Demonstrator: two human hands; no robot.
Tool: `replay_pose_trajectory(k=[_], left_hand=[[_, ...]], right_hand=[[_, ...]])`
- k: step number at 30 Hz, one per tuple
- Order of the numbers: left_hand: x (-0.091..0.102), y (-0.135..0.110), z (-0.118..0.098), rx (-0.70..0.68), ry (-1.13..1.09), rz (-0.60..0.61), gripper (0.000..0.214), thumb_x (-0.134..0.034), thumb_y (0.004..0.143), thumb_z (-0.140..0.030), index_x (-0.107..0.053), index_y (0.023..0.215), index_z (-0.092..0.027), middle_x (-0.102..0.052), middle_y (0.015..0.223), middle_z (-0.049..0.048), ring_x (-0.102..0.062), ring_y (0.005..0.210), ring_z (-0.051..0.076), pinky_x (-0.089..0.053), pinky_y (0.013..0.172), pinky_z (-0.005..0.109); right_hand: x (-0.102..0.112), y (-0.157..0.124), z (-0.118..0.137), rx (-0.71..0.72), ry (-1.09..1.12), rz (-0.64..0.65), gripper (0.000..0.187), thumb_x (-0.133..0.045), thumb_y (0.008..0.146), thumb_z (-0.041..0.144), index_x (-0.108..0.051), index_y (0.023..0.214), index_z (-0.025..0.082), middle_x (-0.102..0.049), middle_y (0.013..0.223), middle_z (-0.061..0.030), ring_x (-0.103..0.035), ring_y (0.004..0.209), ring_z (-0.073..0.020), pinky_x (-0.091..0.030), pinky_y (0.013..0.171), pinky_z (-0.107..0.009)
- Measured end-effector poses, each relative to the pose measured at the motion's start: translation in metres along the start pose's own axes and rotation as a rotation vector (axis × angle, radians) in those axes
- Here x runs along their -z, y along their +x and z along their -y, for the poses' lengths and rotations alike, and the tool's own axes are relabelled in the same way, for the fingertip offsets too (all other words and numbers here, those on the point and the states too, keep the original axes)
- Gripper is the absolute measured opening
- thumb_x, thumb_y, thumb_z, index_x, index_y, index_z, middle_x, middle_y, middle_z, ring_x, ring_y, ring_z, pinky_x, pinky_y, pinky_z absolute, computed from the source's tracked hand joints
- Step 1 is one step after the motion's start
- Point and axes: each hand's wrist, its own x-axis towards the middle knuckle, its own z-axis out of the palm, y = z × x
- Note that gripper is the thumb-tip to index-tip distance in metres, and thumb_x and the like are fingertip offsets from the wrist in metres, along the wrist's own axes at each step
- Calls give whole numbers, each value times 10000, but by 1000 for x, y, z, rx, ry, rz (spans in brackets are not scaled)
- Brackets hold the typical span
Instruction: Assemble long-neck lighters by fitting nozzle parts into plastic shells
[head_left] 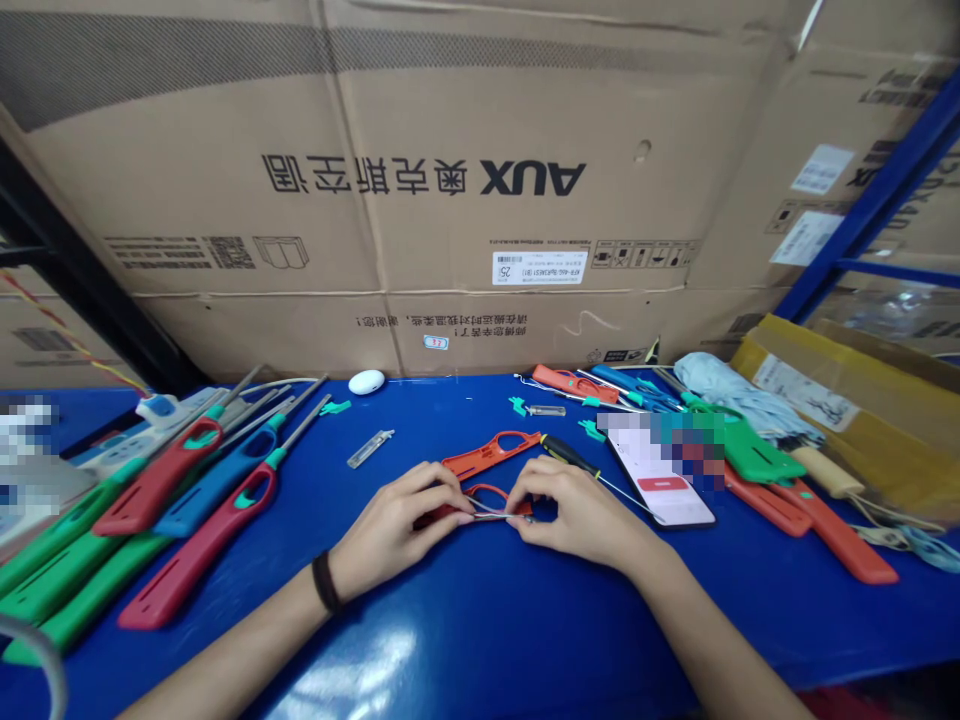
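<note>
My left hand and my right hand meet at the middle of the blue table, fingers closed in a pinch. Between them is an orange-red lighter casing with a trigger loop, partly hidden by my fingers. A thin wire or rod runs along its near side between both sets of fingertips. Just behind lies another orange casing half, its inner side up. Beside my right hand rests a screwdriver with a black and yellow handle, its shaft pointing toward the phone.
Long-necked lighters lie piled at left. A clear fuel tank and white oval object lie behind my left hand. More casings, a light-blue cloth bundle and yellow-taped box occupy the right. Cardboard walls the back.
</note>
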Motion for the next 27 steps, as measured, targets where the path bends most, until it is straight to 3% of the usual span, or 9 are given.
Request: replay_pose_trajectory(k=[8, 27], left_hand=[[0, -1, -1, 16, 43, 35, 147, -520, 895, -229, -661, 938, -235, -601, 952, 31, -559, 887, 152, -456, 815, 277], [-1, 3, -5, 23, 53, 21, 182, -502, 895, -206, -657, 979, -250, -643, 941, 24, -579, 870, 150, -460, 802, 276]], right_hand=[[1, -2, 0, -12, -3, -7, 164, -613, 815, 216, -700, 926, 301, -641, 891, 21, -577, 884, -138, -427, 788, -264], [-3, 2, 0, -3, 1, -10, 154, -566, 802, 133, -668, 876, 222, -639, 852, -14, -575, 845, -152, -443, 737, -260]])
